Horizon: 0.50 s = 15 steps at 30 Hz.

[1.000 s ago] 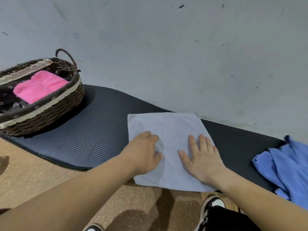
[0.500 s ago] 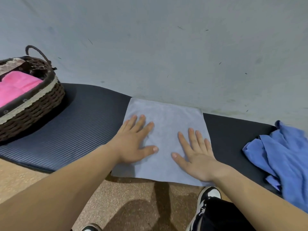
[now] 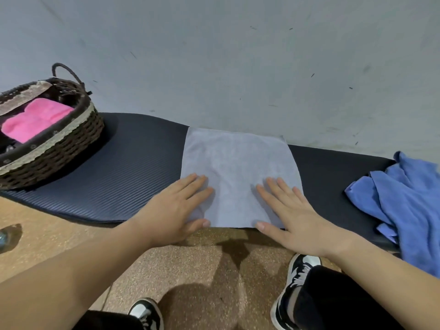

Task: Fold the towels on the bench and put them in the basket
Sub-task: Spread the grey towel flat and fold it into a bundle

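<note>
A pale grey-blue towel (image 3: 235,167) lies flat and square on the dark padded bench (image 3: 133,177), its far edge against the wall. My left hand (image 3: 176,208) rests flat on its near left corner, fingers straight. My right hand (image 3: 292,210) lies flat on its near right corner, fingers spread. At the left end of the bench stands a brown wicker basket (image 3: 59,148) holding a folded pink towel (image 3: 38,117). A crumpled blue towel (image 3: 404,198) lies at the right end of the bench.
A grey wall (image 3: 226,63) rises right behind the bench. Below is speckled brown floor (image 3: 190,263) with my two black-and-white shoes (image 3: 297,282). Bare bench shows between the basket and the pale towel.
Both hands have slid back toward the near edge of the pale towel and apart toward its corners. The left hand, curled a second ago, now lies flat.
</note>
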Available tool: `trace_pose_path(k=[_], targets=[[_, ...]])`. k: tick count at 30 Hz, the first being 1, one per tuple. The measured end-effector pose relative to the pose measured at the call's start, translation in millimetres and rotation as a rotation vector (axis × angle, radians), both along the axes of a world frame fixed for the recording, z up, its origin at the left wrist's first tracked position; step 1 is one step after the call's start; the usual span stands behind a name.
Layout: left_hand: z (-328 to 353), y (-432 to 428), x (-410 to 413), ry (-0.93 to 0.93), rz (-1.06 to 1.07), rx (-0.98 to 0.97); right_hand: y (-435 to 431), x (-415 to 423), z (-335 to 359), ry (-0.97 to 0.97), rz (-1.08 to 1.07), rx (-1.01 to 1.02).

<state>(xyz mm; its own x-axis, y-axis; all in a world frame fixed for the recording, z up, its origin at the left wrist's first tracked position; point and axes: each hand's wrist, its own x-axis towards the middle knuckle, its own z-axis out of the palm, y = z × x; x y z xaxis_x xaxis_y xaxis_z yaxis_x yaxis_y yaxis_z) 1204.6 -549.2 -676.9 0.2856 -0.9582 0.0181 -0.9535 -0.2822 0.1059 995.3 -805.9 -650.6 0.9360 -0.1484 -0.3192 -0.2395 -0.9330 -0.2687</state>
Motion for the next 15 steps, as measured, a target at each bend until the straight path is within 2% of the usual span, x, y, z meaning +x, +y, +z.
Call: trace_pose_path(k=[3, 8, 12, 15], targets=[[-8.4, 6.0, -1.0, 0.024, 0.014, 0.083, 5.9, -12.0, -17.8, 0.044, 0.018, -0.059], [-15.2, 9.1, 5.5, -0.018, -0.010, 0.094, -3.2, -13.3, -33.5, -0.085, 0.054, -0.186], [-2.1, 12.5, 8.6, 0.109, -0.028, 0.112, -16.2, -14.8, -32.9, -0.164, 0.084, -0.127], [9.2, 12.6, 8.8, 0.336, 0.048, 0.033, -22.6, -16.7, -30.1, -0.256, 0.041, 0.020]])
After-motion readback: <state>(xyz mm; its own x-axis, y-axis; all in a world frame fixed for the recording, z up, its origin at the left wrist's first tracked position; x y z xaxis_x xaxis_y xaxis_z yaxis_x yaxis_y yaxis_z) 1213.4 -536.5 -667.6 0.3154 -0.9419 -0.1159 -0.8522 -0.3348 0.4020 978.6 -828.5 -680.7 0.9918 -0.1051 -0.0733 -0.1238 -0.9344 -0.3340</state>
